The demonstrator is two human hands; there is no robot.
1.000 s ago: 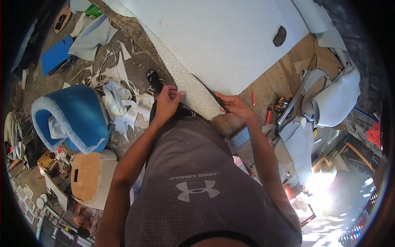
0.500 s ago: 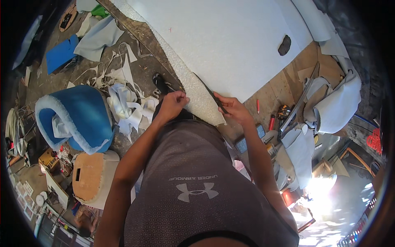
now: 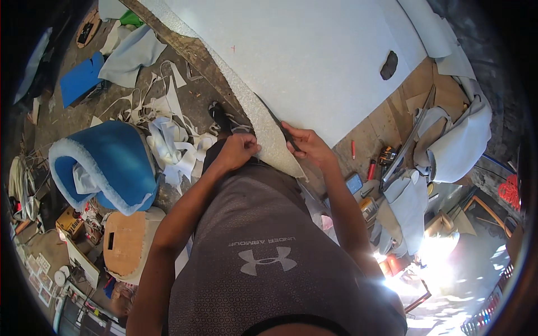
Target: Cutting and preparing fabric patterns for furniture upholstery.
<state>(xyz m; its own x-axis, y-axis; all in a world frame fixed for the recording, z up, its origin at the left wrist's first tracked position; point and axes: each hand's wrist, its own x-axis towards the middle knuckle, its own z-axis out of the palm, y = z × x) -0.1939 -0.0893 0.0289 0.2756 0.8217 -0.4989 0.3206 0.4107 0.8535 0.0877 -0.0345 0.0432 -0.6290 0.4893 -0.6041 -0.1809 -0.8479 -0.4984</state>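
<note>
A large white sheet [image 3: 314, 61] lies over a wooden surface, and a strip of bumpy off-white material [image 3: 246, 103] runs along its left edge. My right hand [image 3: 311, 147] grips a long dark tool that looks like a pair of scissors [image 3: 273, 119]. Its slim blade lies between the strip and the smooth sheet, pointing away to the upper left. Fingers hide much of the handle end. At the strip's left edge, my left hand [image 3: 238, 152] is closed, its fingertips pinching the edge close to my body.
A dark stone-like lump [image 3: 389, 65] rests on the sheet. A red marker [image 3: 353, 149], a drill [image 3: 386, 155] and a phone [image 3: 354, 183] lie to the right. Left stand a blue fleece-trimmed chair shell [image 3: 115, 159] and white scraps [image 3: 168, 140] on the floor.
The scissors have moved a little farther along the strip, up and left. My right hand has shifted left with them. The whole view has shifted slightly; my left hand stays at the strip's edge.
</note>
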